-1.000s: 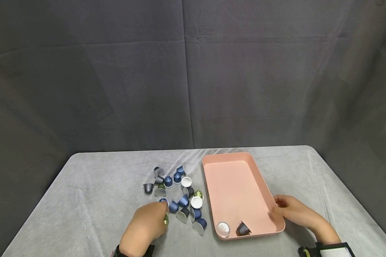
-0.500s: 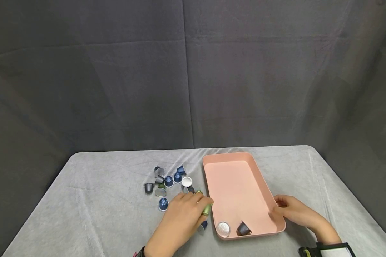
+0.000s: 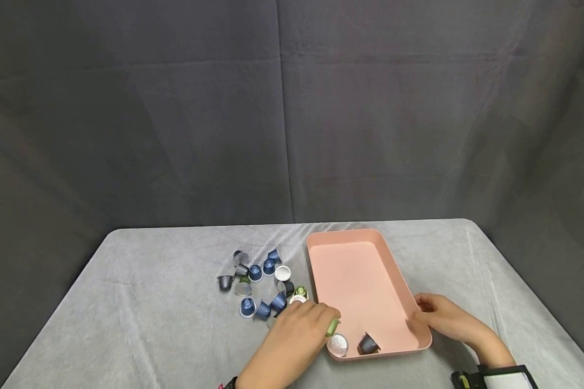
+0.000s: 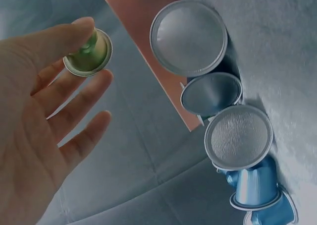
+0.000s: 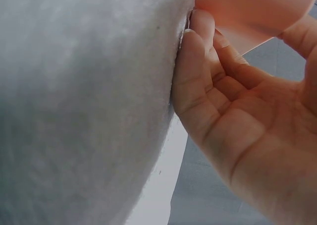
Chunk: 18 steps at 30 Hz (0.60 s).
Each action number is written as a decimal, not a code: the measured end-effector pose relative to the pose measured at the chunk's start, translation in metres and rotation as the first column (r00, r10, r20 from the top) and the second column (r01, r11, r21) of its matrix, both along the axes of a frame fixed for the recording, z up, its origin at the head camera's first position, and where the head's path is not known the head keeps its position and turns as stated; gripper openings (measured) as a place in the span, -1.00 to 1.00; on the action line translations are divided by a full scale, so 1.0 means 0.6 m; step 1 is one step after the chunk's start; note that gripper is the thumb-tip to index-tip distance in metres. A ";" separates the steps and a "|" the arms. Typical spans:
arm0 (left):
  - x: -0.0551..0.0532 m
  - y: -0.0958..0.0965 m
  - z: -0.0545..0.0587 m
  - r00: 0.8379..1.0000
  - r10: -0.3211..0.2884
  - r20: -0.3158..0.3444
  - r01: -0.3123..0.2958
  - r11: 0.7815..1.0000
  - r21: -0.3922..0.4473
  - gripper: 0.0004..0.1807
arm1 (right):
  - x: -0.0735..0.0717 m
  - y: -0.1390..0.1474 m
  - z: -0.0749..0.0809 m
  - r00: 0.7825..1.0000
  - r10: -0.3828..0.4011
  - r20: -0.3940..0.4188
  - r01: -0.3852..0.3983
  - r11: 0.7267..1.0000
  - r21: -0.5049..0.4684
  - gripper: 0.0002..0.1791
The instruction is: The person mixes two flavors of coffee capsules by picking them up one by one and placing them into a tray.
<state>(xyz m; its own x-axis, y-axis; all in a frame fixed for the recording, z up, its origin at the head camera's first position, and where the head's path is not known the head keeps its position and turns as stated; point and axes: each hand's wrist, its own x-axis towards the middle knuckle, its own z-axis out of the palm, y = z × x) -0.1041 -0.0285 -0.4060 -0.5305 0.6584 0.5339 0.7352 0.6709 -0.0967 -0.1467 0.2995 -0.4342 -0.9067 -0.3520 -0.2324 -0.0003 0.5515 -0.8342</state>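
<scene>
At the left rim of the pink tray (image 3: pixel 352 275), a green capsule (image 3: pixel 333 327) is pinched by the left hand (image 3: pixel 303 330); the right rim is gripped by the right hand (image 3: pixel 445 319). Inside, two capsules (image 3: pixel 338 345) are seen; leftward, loose capsules (image 3: pixel 247 307) are partly hand-covered.

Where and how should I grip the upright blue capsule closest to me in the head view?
I'd pinch the upright blue capsule by its body, from above and its left: it stands rim down, narrow end up, and a tilted blue capsule sits close on its right. The left hand would first need to release the green capsule.
</scene>
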 end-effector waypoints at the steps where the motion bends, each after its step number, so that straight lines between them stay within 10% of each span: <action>1: 0.000 0.001 -0.001 1.000 -0.005 0.005 0.005 1.000 0.000 -0.80 | 0.000 0.000 0.000 1.000 0.001 -0.004 -0.001 1.000 0.002 -0.68; 18: -0.001 0.012 -0.018 0.999 0.017 0.031 -0.015 0.998 -0.064 -0.60 | 0.000 -0.002 0.001 1.000 -0.002 -0.025 0.002 1.000 0.010 -0.67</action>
